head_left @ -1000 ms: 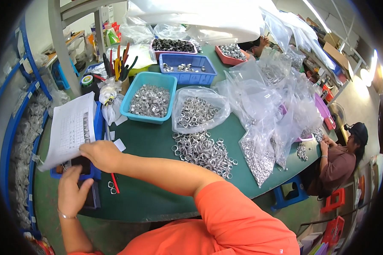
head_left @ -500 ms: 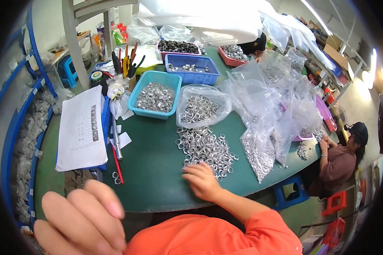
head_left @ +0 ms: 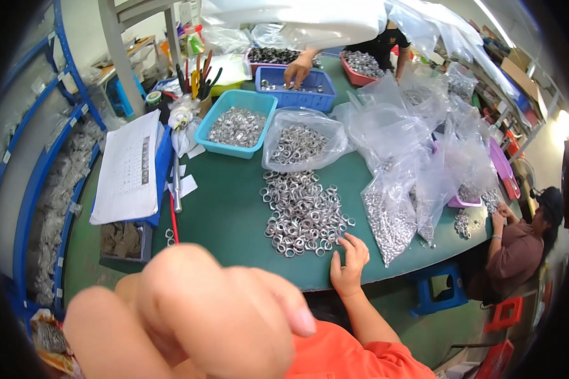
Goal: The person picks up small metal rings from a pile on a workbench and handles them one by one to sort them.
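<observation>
Close to the camera, my left hand [head_left: 199, 309] looms large and blurred with its fingers bent inward; anything inside it is hidden. My right hand [head_left: 350, 265] rests at the table's near edge, beside the lower right of a pile of metal rings [head_left: 306, 215]. Its fingers are slightly bent, with the thumb apart, and nothing shows in them. The index fingertip is close to the outermost rings. Behind the pile lies an open clear plastic bag [head_left: 272, 155] with more rings in it.
A turquoise tray [head_left: 202, 136] of metal parts stands behind left. A co-worker's hand [head_left: 299, 68] reaches into a blue tray [head_left: 297, 100]. Clear bags of small parts [head_left: 389, 221] lie at right, near another person [head_left: 518, 240]. Papers [head_left: 129, 170] and a red pen [head_left: 173, 218] are left.
My right hand has shifted right along the pile's near edge. My left hand has moved rightward across the lower view. A co-worker's hand has come into the blue tray. The view has tilted slightly.
</observation>
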A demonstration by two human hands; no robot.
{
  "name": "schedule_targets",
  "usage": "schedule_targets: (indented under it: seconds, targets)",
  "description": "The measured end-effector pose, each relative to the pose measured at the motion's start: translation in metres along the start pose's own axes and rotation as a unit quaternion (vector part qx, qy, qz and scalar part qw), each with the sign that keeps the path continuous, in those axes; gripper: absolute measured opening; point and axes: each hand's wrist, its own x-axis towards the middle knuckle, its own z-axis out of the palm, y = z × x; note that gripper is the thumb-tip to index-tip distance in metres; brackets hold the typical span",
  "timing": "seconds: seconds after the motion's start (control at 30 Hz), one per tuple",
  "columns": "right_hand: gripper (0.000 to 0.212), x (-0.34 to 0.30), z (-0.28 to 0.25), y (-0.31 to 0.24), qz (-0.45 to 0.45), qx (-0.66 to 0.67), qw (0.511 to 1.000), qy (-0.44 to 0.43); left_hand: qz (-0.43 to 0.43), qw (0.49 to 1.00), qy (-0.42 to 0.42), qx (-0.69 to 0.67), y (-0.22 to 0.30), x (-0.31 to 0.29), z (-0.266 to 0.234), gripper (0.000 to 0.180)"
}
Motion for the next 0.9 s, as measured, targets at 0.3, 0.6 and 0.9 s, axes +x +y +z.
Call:
schedule_targets:
  seconds: [0.3,0.6,0.9]
  targets:
    - [0.035,0.003,0.003,0.000,0.004,0.016,1.000,-0.007,-0.083,0.935,0.288,0.188,-0.026,-0.007,0.018,0.016]
    - [0.032,-0.002,-0.002,-0.003,0.016,-0.006,0.999,-0.033,-0.372,0.729,0.126,0.560,-0.235,-0.125,-0.037,0.067]
    - [0.029,0.003,0.000,-0.007,0.035,-0.028,0.997,-0.062,-0.412,0.718,0.085,0.555,-0.263,-0.154,-0.038,0.087]
